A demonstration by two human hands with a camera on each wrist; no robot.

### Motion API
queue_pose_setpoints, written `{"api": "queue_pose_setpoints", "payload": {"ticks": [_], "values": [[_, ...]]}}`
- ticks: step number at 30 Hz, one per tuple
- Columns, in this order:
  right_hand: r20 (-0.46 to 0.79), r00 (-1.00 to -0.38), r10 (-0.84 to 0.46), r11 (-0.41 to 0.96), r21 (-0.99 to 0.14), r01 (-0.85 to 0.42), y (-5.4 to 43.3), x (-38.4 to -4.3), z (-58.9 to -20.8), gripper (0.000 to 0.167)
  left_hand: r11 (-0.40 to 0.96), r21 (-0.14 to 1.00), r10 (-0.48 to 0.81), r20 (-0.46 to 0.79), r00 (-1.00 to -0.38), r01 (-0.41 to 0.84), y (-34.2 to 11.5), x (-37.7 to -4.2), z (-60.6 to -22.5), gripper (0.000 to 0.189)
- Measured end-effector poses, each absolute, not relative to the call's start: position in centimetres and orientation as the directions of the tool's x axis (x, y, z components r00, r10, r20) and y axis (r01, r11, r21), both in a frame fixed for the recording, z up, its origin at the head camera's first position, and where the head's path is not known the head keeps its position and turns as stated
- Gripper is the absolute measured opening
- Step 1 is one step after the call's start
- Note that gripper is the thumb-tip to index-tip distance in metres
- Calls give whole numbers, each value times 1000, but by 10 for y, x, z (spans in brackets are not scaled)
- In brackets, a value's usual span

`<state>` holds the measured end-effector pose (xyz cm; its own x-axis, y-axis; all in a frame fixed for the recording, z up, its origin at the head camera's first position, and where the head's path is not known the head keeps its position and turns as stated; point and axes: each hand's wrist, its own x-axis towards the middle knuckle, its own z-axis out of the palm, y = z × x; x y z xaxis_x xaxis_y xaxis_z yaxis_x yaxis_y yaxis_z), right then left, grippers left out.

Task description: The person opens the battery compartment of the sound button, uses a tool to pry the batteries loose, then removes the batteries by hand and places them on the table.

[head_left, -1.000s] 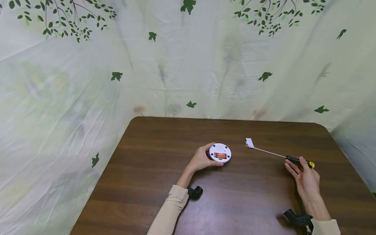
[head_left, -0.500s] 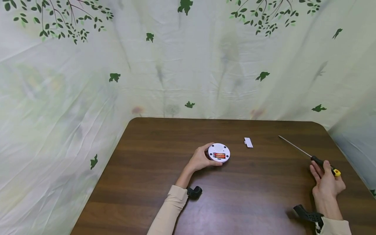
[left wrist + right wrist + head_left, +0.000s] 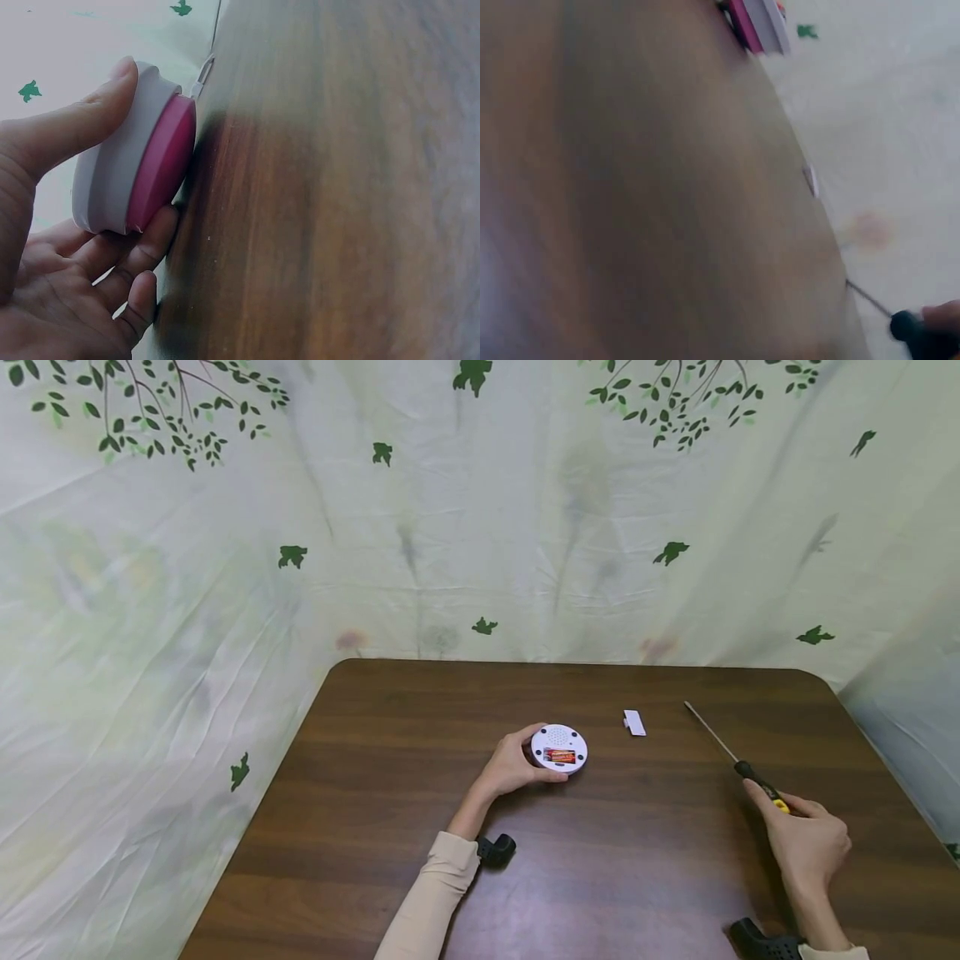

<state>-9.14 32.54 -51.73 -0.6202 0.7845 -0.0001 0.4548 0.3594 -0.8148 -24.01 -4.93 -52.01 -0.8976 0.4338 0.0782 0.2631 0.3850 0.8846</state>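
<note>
My left hand (image 3: 517, 762) grips a round white device (image 3: 558, 735) with a pink face, its thumb along the white rim in the left wrist view. The device's white base is turned up, showing small dark feet and an uncovered battery compartment (image 3: 559, 757) with red-orange batteries inside. In my right hand (image 3: 810, 842) is a screwdriver (image 3: 742, 769) with a black and yellow handle, held by the handle with its long thin shaft pointing away toward the table's back. A small white battery cover (image 3: 634, 723) lies on the table between the device and the screwdriver.
Everything is over a brown wood-grain table (image 3: 420, 710) with rounded back corners. A pale curtain (image 3: 525, 527) printed with leaves hangs behind it and at both sides. Black wrist camera mounts (image 3: 497, 852) sit on both wrists.
The screwdriver tip has left the battery cover. My right hand swung right, then came partly back left and turned over, back of the hand up. My left hand keeps the device in place.
</note>
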Motion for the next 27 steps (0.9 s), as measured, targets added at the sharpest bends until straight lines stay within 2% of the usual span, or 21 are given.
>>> {"api": "queue_pose_setpoints", "payload": {"ticks": [3, 6, 15, 18, 21, 24, 27], "values": [[59, -700, 711, 535, -692, 485, 315, -89, -519, 68, 384, 886, 432, 75, -899, 258, -50, -240, -521, 84], [82, -750, 656, 619, -627, 474, 307, -88, -522, 68, 400, 878, 428, 73, -901, 261, -50, -240, -521, 83], [252, -758, 601, 727, -567, 388, 294, -90, -523, 55, 437, 856, 430, 68, -900, 274, -50, -241, -518, 82], [384, -757, 529, 780, -570, 256, 281, -99, -512, 43, 439, 856, 433, 66, -899, 274, -51, -242, -517, 83], [502, -783, 368, 816, -578, 13, 262, -118, -501, 27, 431, 861, 432, 66, -900, 270, -52, -243, -518, 83], [460, -867, 192, 742, -646, -179, 240, -142, -497, 22, 424, 866, 433, 64, -899, 266, -52, -243, -519, 84], [289, -955, 72, 553, -808, -203, 218, -165, -502, 25, 415, 869, 442, 68, -895, 271, -51, -241, -519, 83]]}}
